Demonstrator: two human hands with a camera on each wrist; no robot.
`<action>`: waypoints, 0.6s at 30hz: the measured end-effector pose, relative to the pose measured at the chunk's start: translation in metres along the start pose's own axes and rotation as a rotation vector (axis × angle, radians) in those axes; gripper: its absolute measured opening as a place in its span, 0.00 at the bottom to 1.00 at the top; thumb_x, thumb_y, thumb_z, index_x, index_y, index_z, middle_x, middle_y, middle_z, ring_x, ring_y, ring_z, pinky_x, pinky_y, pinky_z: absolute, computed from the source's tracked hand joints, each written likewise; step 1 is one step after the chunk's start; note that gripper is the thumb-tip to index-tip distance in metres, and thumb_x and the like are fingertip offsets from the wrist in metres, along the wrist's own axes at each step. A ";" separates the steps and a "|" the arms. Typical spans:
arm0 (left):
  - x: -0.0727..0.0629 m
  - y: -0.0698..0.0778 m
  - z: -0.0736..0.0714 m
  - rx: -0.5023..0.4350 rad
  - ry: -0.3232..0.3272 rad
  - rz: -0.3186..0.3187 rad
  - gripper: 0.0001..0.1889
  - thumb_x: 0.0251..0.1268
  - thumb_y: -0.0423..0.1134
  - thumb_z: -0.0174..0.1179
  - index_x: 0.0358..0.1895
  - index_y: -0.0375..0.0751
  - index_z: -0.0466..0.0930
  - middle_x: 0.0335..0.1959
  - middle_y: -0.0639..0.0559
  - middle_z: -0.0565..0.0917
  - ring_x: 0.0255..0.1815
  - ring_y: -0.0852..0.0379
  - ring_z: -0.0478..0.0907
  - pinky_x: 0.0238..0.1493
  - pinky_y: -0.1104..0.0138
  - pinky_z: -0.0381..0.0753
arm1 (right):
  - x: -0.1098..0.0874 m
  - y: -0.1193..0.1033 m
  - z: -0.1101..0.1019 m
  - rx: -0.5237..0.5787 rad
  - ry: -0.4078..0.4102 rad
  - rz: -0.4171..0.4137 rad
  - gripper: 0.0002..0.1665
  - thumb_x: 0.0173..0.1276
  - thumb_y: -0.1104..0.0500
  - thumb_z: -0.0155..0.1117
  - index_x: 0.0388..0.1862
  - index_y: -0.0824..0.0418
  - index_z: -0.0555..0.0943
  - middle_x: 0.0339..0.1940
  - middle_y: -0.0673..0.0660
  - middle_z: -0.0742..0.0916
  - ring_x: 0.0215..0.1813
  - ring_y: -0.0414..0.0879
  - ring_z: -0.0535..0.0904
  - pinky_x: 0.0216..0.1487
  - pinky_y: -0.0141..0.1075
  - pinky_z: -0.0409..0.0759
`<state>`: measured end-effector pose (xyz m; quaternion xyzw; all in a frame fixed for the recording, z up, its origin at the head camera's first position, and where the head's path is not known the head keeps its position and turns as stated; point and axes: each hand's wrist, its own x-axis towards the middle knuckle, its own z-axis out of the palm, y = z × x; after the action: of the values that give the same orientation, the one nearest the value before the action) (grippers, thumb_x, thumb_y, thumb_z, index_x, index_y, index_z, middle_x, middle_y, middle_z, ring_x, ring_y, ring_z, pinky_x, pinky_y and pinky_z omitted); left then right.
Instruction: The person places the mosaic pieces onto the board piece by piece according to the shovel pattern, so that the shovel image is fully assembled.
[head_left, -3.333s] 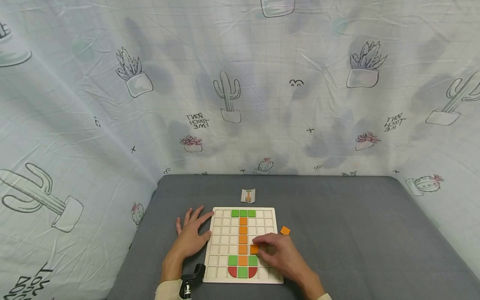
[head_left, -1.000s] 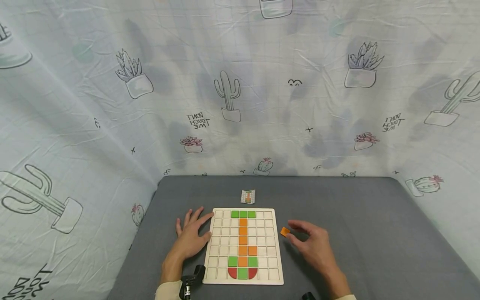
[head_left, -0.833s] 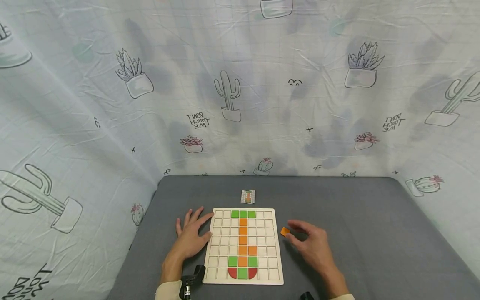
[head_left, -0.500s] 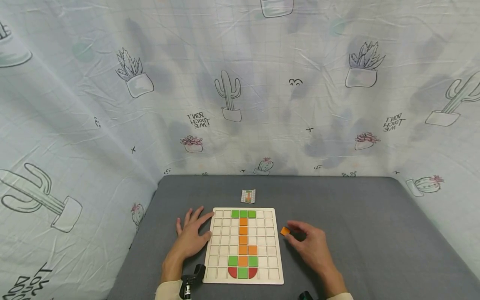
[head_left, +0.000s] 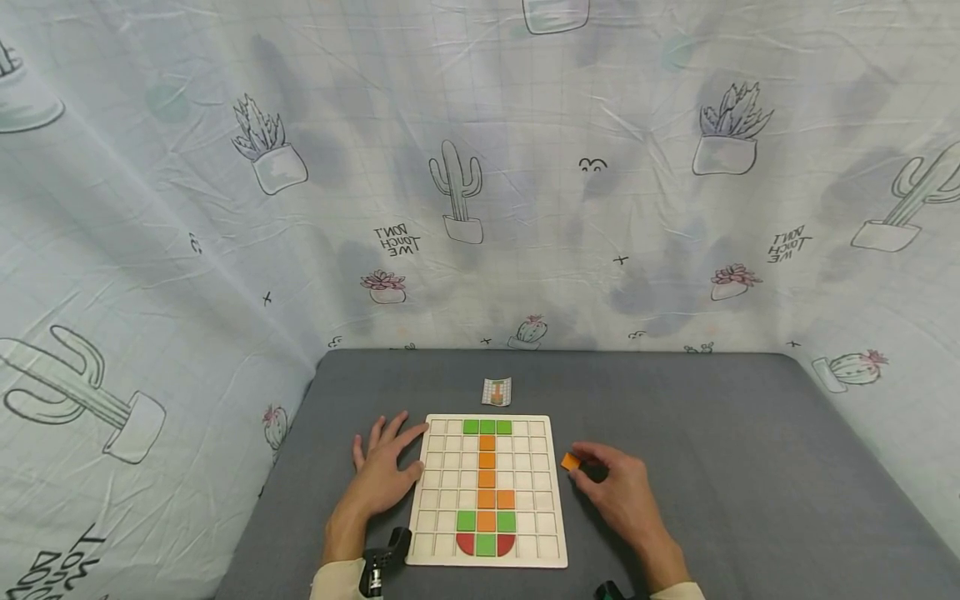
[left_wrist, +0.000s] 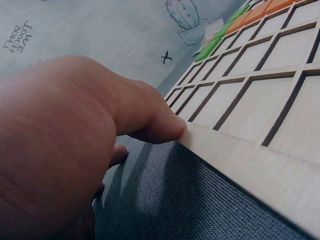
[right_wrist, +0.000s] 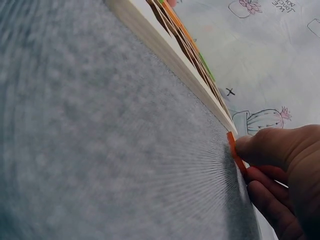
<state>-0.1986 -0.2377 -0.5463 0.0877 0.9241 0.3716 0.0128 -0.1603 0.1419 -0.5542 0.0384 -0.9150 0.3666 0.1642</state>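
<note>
A pale wooden grid board [head_left: 531, 502] lies on the table with green, orange and red pieces set in its cells. At its left edge rests my left hand [head_left: 385, 477], fingers spread; in the left wrist view one fingertip [left_wrist: 172, 127] touches the board's rim. To the right of the board, a loose square orange tile [head_left: 570, 461] lies on the cloth. My right hand [head_left: 618, 492] pinches it at its right side between thumb and fingers. The right wrist view shows this orange tile [right_wrist: 235, 151] edge-on, against the thumb.
Behind the board lies a small pattern card [head_left: 497, 392] showing a similar grid. Grey cloth [head_left: 712, 467] covers the table, and a printed curtain [head_left: 540, 208] hangs at the back and sides. A black wrist mount [head_left: 386, 557] sits by the left wrist.
The right hand has set an orange tile in the cell beside the orange column and moved right to the loose tile. Its thumb and fingers have since closed in. The left hand stays.
</note>
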 end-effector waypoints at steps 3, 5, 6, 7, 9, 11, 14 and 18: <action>0.000 0.000 -0.001 0.000 -0.002 -0.001 0.32 0.71 0.33 0.68 0.78 0.50 0.79 0.88 0.35 0.62 0.91 0.25 0.42 0.81 0.24 0.25 | 0.000 -0.001 0.000 -0.010 0.001 -0.010 0.22 0.57 0.68 0.87 0.51 0.60 0.94 0.46 0.51 0.95 0.45 0.45 0.92 0.50 0.48 0.92; 0.000 0.000 -0.001 -0.001 0.001 0.002 0.32 0.71 0.33 0.68 0.78 0.50 0.79 0.88 0.35 0.62 0.90 0.25 0.42 0.81 0.24 0.25 | 0.000 -0.001 0.000 -0.015 0.006 -0.020 0.22 0.57 0.69 0.87 0.51 0.60 0.94 0.46 0.51 0.95 0.45 0.45 0.91 0.50 0.47 0.92; 0.000 0.000 0.000 -0.002 0.004 0.005 0.32 0.71 0.33 0.68 0.78 0.50 0.79 0.88 0.35 0.62 0.90 0.25 0.43 0.81 0.24 0.25 | 0.000 -0.001 0.000 -0.016 0.008 -0.024 0.21 0.57 0.69 0.86 0.50 0.60 0.94 0.46 0.51 0.95 0.45 0.45 0.91 0.49 0.47 0.92; 0.000 0.000 0.000 -0.002 0.006 0.006 0.32 0.71 0.33 0.68 0.78 0.50 0.79 0.88 0.35 0.62 0.90 0.24 0.43 0.81 0.24 0.25 | 0.000 -0.001 0.000 -0.016 0.010 -0.028 0.21 0.56 0.70 0.86 0.50 0.60 0.94 0.45 0.51 0.95 0.44 0.45 0.91 0.49 0.47 0.92; 0.000 0.000 0.001 -0.007 0.014 0.012 0.32 0.70 0.33 0.68 0.77 0.49 0.80 0.88 0.35 0.63 0.90 0.24 0.43 0.81 0.24 0.25 | 0.000 -0.001 0.000 -0.016 0.012 -0.037 0.21 0.56 0.70 0.85 0.50 0.60 0.94 0.45 0.51 0.95 0.44 0.45 0.91 0.49 0.47 0.92; 0.000 -0.001 0.002 -0.013 0.028 0.022 0.32 0.69 0.32 0.68 0.77 0.48 0.80 0.87 0.34 0.63 0.90 0.23 0.44 0.80 0.23 0.26 | 0.000 0.000 0.000 -0.013 0.015 -0.046 0.21 0.56 0.71 0.85 0.50 0.60 0.94 0.45 0.51 0.95 0.44 0.45 0.91 0.49 0.47 0.92; 0.000 -0.003 0.004 -0.020 0.053 0.041 0.31 0.68 0.32 0.68 0.76 0.47 0.81 0.86 0.33 0.65 0.89 0.22 0.45 0.79 0.22 0.27 | 0.000 0.002 -0.001 -0.003 0.016 -0.063 0.21 0.56 0.71 0.85 0.49 0.60 0.94 0.45 0.50 0.95 0.43 0.45 0.92 0.49 0.47 0.92; 0.000 -0.003 0.004 -0.014 0.047 0.038 0.32 0.68 0.33 0.68 0.76 0.48 0.81 0.86 0.33 0.65 0.89 0.22 0.45 0.79 0.22 0.27 | 0.000 0.005 -0.004 0.012 0.022 -0.067 0.22 0.55 0.71 0.86 0.49 0.59 0.94 0.44 0.49 0.95 0.42 0.45 0.92 0.48 0.45 0.92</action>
<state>-0.1986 -0.2373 -0.5510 0.0965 0.9198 0.3800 -0.0152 -0.1602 0.1480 -0.5552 0.0659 -0.9090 0.3670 0.1863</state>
